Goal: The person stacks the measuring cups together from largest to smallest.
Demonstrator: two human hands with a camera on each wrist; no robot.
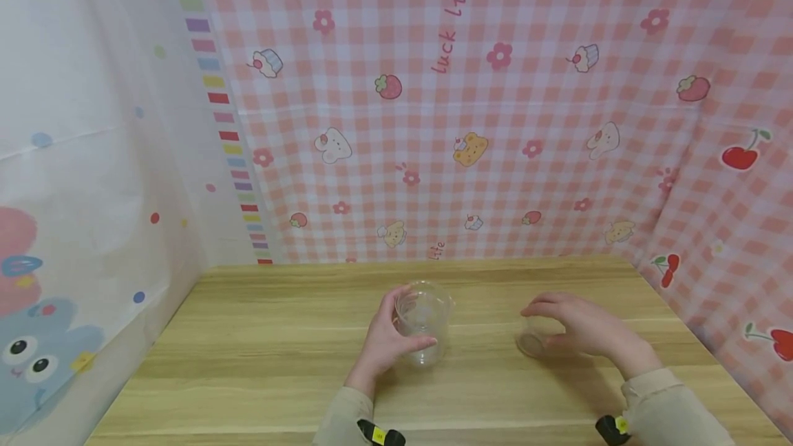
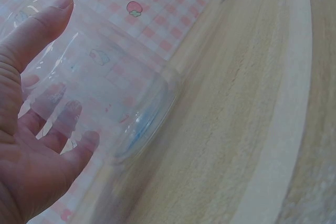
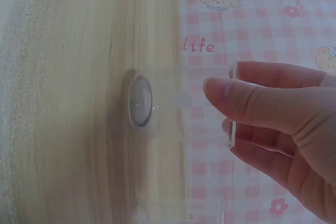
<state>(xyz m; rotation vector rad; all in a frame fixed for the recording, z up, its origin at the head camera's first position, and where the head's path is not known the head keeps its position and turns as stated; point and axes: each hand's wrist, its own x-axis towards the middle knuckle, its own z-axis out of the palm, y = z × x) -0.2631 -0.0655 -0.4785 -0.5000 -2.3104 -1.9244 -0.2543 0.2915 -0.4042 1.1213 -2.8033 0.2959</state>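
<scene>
My left hand (image 1: 387,339) grips a large clear plastic cup (image 1: 434,315), thumb on the near side and fingers round the far side. In the left wrist view, the thumb and fingers of that hand (image 2: 37,171) show on either side of the see-through cup wall (image 2: 115,61). To the right, my right hand (image 1: 585,329) holds a smaller clear cup (image 1: 531,343) by its rim. Thumb and fingers of this hand (image 3: 283,108) pinch the rim in the right wrist view, and the small cup's round base (image 3: 140,101) is at or just above the tabletop; I cannot tell which.
Both cups are over a light wood-grain table (image 1: 248,349). A pink checked cloth (image 1: 434,122) hangs behind its back edge. White patterned cloth (image 1: 93,157) hangs on the left, and cherry-print cloth (image 1: 737,226) on the right.
</scene>
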